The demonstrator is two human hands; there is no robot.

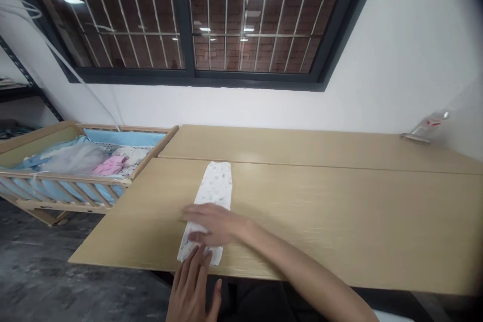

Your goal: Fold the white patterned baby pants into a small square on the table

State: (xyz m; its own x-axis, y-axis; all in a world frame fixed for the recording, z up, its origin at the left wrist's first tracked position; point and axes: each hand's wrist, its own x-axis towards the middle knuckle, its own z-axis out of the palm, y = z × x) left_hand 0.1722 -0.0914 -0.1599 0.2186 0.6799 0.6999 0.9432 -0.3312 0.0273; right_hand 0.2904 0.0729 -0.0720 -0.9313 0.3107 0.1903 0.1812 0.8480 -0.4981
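A white cloth with a small printed pattern lies in a long, narrow strip on the wooden table, its near end close to the front edge. My right hand reaches across it from the right, palm down on the cloth's lower half, fingers stretched to the left and a little blurred. Close to the near end, my left hand rests its fingertips on the cloth, fingers extended and thumb apart. Neither hand grips anything. Part of the cloth is hidden beneath the right hand.
The wooden table spans the view, with a seam towards the back. A wooden crib with blue lining, pink and white fabrics stands at the left. A clear plastic packet lies at the back right. Behind is a barred window.
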